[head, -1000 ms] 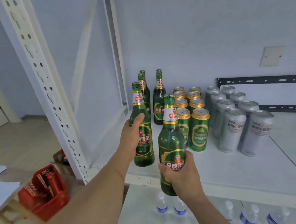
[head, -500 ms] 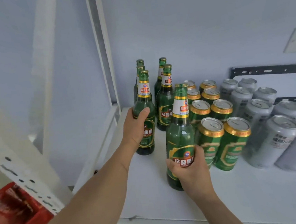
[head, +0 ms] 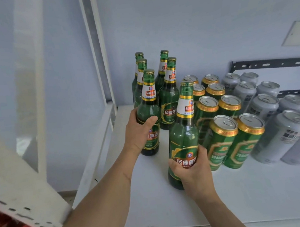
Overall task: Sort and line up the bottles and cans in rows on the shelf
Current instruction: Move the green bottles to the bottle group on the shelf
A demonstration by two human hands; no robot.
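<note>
Bottle (head: 183, 137) nearest, upright on shelf (head: 174, 208), gripped low on its body by right hand (head: 194, 173). Just right: green cans (head: 222, 142), two columns; grey cans (head: 277, 133) beyond. Left, farther: second bottle (head: 148, 113) upright, left hand (head: 138, 133) wrapped around it. Four more bottles (head: 169, 92) behind, near wall (head: 191, 25).

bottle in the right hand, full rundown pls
The front bottle is green, glass by its look, with a green crown cap, a gold-edged white neck label and a red body label in Chinese characters. It stands upright on the white shelf, nearest the camera and ahead of the other bottles. The right hand grips its lower body, fingers wrapped across the label. The green cans stand close on its right; contact cannot be told. Contents unclear.
</note>
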